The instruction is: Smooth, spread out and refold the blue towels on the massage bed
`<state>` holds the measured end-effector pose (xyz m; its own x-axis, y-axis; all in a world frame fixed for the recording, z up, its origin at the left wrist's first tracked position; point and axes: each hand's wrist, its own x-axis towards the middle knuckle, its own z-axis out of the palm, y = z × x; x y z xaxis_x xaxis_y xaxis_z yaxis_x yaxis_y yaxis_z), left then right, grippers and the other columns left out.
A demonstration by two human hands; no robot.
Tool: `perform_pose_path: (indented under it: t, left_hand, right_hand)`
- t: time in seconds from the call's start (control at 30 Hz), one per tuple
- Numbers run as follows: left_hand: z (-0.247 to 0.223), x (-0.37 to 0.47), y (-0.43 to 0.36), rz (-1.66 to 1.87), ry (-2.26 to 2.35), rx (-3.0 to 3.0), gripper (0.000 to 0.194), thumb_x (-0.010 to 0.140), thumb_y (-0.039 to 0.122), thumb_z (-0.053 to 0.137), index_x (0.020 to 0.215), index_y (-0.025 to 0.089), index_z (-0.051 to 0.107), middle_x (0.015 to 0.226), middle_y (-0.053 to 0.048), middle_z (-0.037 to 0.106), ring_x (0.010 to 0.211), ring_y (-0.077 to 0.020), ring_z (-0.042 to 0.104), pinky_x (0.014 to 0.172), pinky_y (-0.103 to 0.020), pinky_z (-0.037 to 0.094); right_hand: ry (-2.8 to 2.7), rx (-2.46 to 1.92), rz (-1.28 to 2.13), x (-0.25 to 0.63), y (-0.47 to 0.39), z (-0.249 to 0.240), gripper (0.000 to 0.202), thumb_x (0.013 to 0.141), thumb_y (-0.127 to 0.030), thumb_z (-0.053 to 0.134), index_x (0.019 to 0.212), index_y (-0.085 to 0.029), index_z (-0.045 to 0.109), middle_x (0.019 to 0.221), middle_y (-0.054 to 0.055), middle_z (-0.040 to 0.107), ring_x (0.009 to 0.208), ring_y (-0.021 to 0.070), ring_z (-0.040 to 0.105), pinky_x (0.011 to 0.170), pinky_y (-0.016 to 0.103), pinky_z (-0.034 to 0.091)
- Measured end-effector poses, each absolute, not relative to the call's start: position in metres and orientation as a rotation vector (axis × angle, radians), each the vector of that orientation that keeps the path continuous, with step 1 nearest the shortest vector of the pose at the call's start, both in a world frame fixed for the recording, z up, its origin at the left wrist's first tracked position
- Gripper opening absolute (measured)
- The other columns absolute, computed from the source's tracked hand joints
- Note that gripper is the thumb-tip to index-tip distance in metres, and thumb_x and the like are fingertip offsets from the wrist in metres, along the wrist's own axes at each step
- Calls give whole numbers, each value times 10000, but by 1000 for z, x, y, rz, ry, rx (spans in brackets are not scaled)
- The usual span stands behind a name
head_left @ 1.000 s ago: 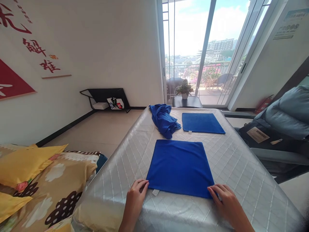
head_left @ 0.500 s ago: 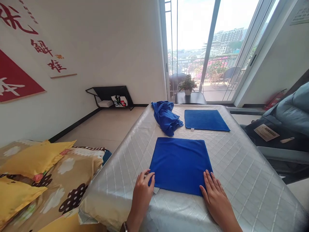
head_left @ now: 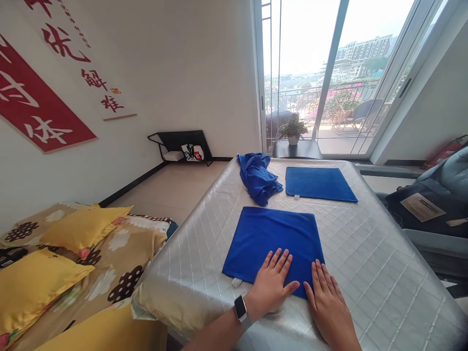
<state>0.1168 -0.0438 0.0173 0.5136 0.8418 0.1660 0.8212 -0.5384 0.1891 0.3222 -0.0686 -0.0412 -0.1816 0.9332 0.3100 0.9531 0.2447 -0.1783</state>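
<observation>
A blue cloth (head_left: 278, 234) lies spread flat near the front of the table, a white tag (head_left: 236, 282) sticking out at its near left corner. My left hand (head_left: 272, 282), with a watch on the wrist, rests flat on the cloth's near edge, fingers spread. At the near right corner, my right hand (head_left: 327, 297) lies flat with its fingers stretched out. Behind sits a second flat blue cloth (head_left: 321, 184), also tagged. To its left is a crumpled heap of blue cloth (head_left: 259, 178).
The table has a quilted silver cover (head_left: 365, 273). Yellow pillows (head_left: 76, 226) and patterned bedding lie to the left. A dark chair (head_left: 427, 209) with a jacket stands at the right. Beyond the far edge, a potted plant (head_left: 293, 131) sits on a black seat by the glass door.
My left hand has moved right, from the cloth's near left corner onto its near edge, and flattened. My right hand stays at the right corner. The view has turned slightly left.
</observation>
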Motion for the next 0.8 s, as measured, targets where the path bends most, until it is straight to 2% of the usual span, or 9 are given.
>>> perform_pose_path:
  t: [0.17,0.33,0.5,0.6,0.7,0.8]
  left_hand:
    - [5,62,-55,316,1874,2456,689,1014,574,286,1579,242,72,1624,-55,211,1492,-272,198,1186,-528,270]
    - [-11,19,-69,329,2159,2232,729,1005,599,285,1580,208,65,1632,-94,163,1494,-290,178,1184,-530,265]
    - [-19,4,-72,410,2194,2177,755,998,605,313,1580,164,119,1615,-140,209,1483,-294,220,1169,-511,301]
    - [-20,3,-71,440,2177,2186,757,997,603,320,1577,146,155,1609,-151,225,1475,-299,245,1167,-512,305]
    - [-19,4,-71,475,2166,2194,757,995,605,326,1573,138,183,1606,-150,241,1470,-293,262,1171,-496,304]
    - [-18,5,-73,521,2176,2187,766,989,610,335,1567,123,211,1593,-157,279,1457,-293,295,1169,-483,313]
  right_hand:
    - [-2150,-1790,-1,319,-70,-36,753,977,-564,124,1558,-100,242,1593,104,276,1471,255,262,1205,496,234]
    - [-2148,-1800,26,321,-70,-36,767,968,-585,118,1567,-115,215,1604,93,249,1472,259,258,1202,507,239]
    - [-2172,-1817,-5,324,-72,-39,782,963,-594,112,1562,-108,235,1599,94,265,1470,249,264,1209,491,236]
    - [-2218,-1872,8,327,-73,-37,809,951,-631,133,1542,-103,298,1589,97,287,1461,259,287,1201,497,254]
    - [-2252,-1934,44,329,-64,-24,823,941,-666,160,1519,-115,360,1571,101,327,1450,265,313,1195,495,267]
    - [-2301,-1916,31,327,-40,-3,808,958,-646,150,1520,-101,352,1575,115,319,1466,250,275,1207,471,236]
